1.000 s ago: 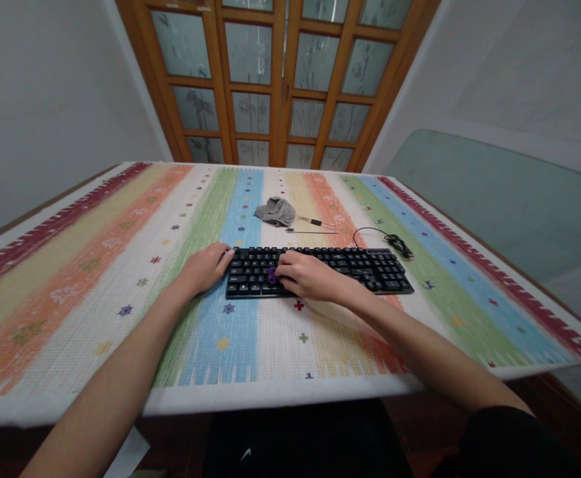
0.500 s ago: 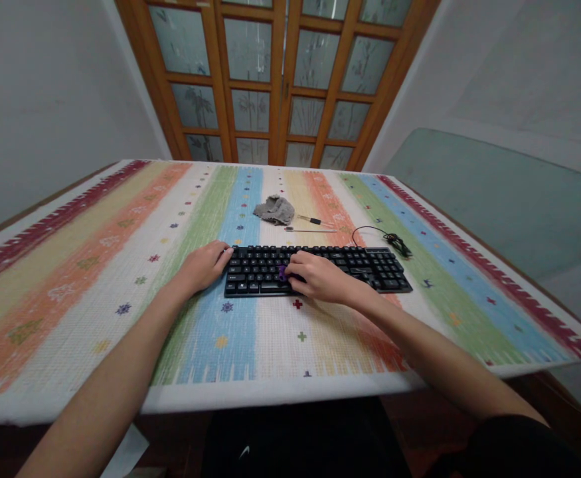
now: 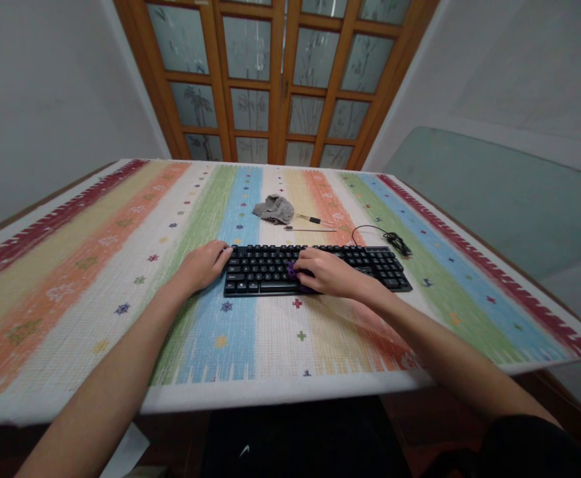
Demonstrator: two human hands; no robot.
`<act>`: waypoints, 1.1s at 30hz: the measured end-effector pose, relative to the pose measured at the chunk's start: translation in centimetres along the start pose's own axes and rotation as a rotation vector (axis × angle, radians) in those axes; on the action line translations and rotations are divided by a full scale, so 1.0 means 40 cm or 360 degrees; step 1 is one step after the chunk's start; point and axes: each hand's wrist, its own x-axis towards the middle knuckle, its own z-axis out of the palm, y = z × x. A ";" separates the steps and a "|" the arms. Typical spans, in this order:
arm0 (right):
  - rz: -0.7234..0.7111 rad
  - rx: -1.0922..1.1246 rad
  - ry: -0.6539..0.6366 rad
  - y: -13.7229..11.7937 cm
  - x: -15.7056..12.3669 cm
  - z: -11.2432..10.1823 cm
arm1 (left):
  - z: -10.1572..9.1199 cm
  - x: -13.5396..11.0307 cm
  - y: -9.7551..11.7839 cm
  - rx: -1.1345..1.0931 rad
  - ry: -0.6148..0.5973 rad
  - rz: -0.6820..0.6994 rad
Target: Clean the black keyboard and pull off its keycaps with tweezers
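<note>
A black keyboard lies lengthwise in front of me on the striped tablecloth. My left hand grips its upper left corner, with the thumb along the left end. Over the middle of the keys, my right hand is closed around a small, soft-looking purple piece pressed against them. Most of that piece is hidden under the fingers, so its exact kind is unclear.
Beyond the keyboard lie a crumpled grey cloth, a small brush with a black band and a thin long-handled brush. The keyboard's coiled cable sits at the back right. Wooden glass-paned doors stand behind the table.
My right hand has slid a little to the right across the keys with the purple piece. The left hand stays at the keyboard's corner.
</note>
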 end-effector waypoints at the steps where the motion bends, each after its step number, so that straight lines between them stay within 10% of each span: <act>1: -0.0024 0.0007 -0.0015 0.001 -0.007 -0.001 | 0.001 0.000 -0.001 -0.0002 0.0002 0.0004; 33: 0.0200 -0.0174 -0.0174 0.014 -0.040 -0.049 | 0.004 0.002 -0.005 0.0032 0.0017 0.0006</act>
